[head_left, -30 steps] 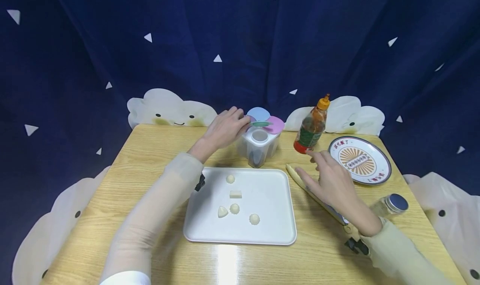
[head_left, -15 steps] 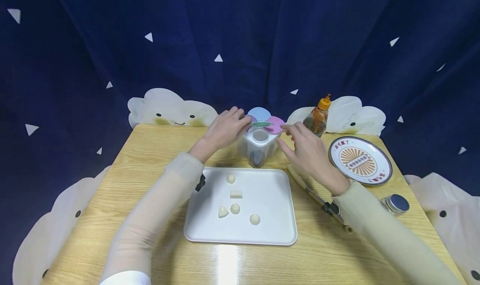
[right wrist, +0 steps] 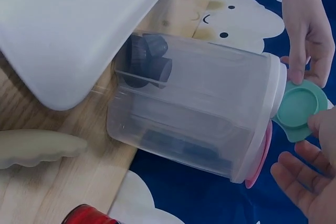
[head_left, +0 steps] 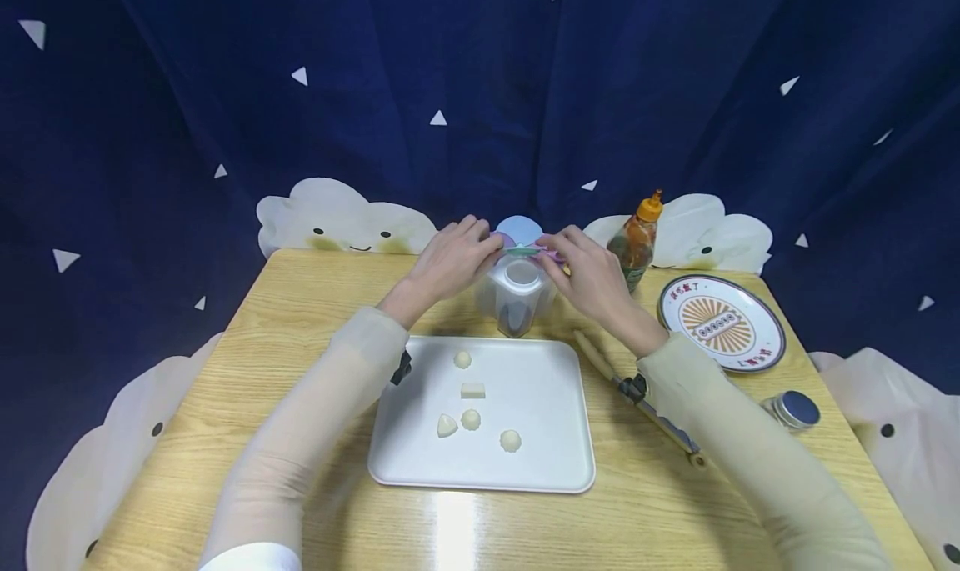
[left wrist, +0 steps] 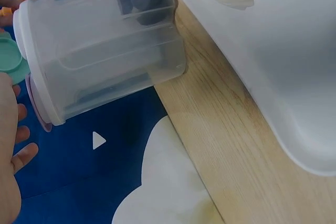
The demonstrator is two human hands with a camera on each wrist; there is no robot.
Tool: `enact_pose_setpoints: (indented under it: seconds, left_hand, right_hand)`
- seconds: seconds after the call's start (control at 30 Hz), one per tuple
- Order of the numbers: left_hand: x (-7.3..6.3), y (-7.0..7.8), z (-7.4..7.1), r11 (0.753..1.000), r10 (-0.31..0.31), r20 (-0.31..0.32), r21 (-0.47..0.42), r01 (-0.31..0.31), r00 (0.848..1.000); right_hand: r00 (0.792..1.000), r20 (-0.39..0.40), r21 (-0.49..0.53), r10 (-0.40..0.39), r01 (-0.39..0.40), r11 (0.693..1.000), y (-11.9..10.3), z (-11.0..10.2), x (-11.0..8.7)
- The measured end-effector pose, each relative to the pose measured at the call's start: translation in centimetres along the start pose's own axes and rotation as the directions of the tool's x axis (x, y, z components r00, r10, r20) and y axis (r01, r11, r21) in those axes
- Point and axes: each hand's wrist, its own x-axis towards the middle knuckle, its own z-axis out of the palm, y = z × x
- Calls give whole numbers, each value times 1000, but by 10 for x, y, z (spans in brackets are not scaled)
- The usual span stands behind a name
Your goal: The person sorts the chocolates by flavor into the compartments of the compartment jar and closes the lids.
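The mint-green round plastic lid [right wrist: 299, 107] stands raised at the mouth of the clear plastic multi-compartment container [right wrist: 197, 98], which we find upright on the wooden worktop [head_left: 296, 300], just beyond the white rectangular tray [head_left: 540, 421]. We note the left hand [head_left: 453, 258] pinching one edge of the lid between thumb and fingers. The right hand [head_left: 591, 272] pinches the opposite edge between thumb and forefinger, its other fingers spread. We observe dark grey pieces [right wrist: 147, 61] inside the container, and blue [head_left: 519, 228] and pink [right wrist: 257, 166] round lids on it. We record five cream-coloured moulded pieces [head_left: 471, 419] on the tray and an orange-capped sauce bottle [head_left: 636, 242] near the right hand.
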Motion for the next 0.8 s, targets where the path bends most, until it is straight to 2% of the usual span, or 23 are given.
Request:
enact_pose_setpoints:
  seconds: [0.13, 0.27, 0.6, 0.8]
  left_hand:
    - [-1, 2, -1, 1000, -3, -16, -28, 2, 1000]
    - [-3, 7, 0, 998, 20, -72, -60, -24, 997]
    - [-18, 20, 7, 983, 62, -194, -160, -94, 979]
    - [-22, 22, 13, 979, 73, -225, -170, -112, 972]
  right_hand:
    - [1000, 2, 15, -3, 2, 1000, -1, -1, 3]
    - [1000, 1, 28, -27, 27, 999, 0, 0, 2]
    - [993, 11, 15, -114, 114, 993, 1, 3, -12]
    - [987, 5, -7, -162, 162, 987, 2, 7, -19]
